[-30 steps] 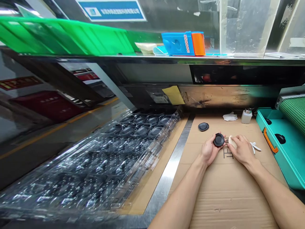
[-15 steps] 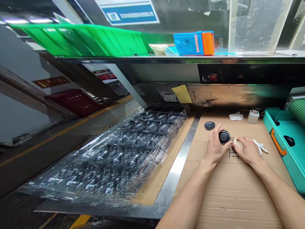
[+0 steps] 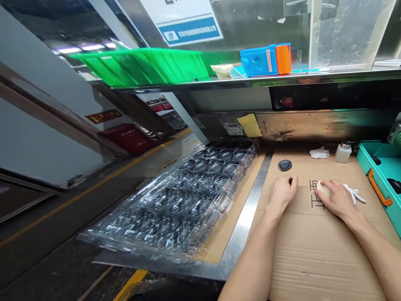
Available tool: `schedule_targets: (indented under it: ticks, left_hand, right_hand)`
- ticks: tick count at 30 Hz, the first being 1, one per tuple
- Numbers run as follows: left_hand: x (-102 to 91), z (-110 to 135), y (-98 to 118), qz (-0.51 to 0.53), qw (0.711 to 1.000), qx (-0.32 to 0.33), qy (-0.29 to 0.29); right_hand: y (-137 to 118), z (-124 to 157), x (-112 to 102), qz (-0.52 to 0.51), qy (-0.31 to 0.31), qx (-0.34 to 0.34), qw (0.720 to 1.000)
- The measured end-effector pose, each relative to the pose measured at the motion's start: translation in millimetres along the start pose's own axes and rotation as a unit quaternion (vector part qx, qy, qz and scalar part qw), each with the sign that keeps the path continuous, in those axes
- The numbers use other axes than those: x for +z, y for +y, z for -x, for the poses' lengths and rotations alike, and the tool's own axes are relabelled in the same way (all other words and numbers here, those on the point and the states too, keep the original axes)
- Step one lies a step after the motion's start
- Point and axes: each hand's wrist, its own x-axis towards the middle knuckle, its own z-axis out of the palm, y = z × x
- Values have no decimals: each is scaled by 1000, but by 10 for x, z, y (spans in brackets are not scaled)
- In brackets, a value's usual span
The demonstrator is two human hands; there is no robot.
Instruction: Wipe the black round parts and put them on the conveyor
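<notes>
My left hand (image 3: 282,191) is closed over the cardboard, its back turned up. A small bit of a black round part (image 3: 291,181) shows between its thumb and fingers; the rest is hidden. Just beyond it, a flat black round piece (image 3: 285,165) with a small tab lies on the cardboard. My right hand (image 3: 336,196) is closed on a cream-coloured round pad (image 3: 323,188), resting low over the printed characters. Beside the right hand lie white finger-like strips (image 3: 354,193), perhaps from a glove.
A clear plastic tray (image 3: 200,234) with rows of black round parts fills the left side. At the back stand a small dispenser bottle (image 3: 343,152) and a crumpled white wipe (image 3: 319,153). A teal bin (image 3: 379,196) is at right. Overhead, a shelf (image 3: 219,83) holds a green bin (image 3: 147,67).
My left hand has turned over and drawn away from my right hand, so the black part is now mostly hidden. The view has shifted left and tilted slightly.
</notes>
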Motion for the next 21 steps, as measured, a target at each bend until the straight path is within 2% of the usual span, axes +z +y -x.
schedule_targets:
  ticks: [3,6,11,17,19,21]
  left_hand:
    - [-104,-66,-138,-102,994,-17,46]
    - [-124,-88,-198,-131,990,-12,56]
    - [-72,6,-205,-150,988,40,6]
    - [-162,193,-357,-241,956,119,-119]
    - [-182,130,-296,-288,942,130,-117]
    - [-96,8,-28,-330,928,157,-79]
  right_hand:
    - [0,7,9,0,-3,-1,1000]
    - [6,12,22,-1,-1,1,1000]
    - [10,-11,71,-17,8,0,1000]
    - [-59,-2,82,-46,0,20,999]
    - [-88,-3,61,-46,-7,28,999]
    - [-111,-7,43,-51,-17,40,998]
